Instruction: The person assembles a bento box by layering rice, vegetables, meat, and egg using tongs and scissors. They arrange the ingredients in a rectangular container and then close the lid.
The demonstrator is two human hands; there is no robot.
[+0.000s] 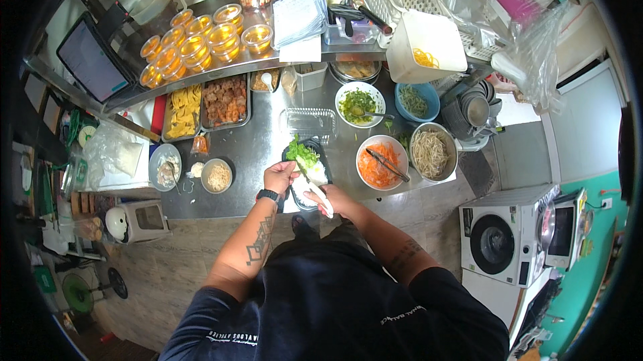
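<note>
Above one black tray [326, 158], my left hand [278, 177] pinched one leafy green bunch [303, 153]; my right hand [341, 201] gripped one white-handled tool [325, 205].

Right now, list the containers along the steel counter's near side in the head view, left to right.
Pale round bowl, smaller pale bowl of beige crumbs, black oblong tray of leafy greens, white round bowl of orange shreds, round metal bowl of pale sprouts.

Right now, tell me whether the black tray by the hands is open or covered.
Open: leafy greens show uncovered over the black tray, with no lid on it.
</note>
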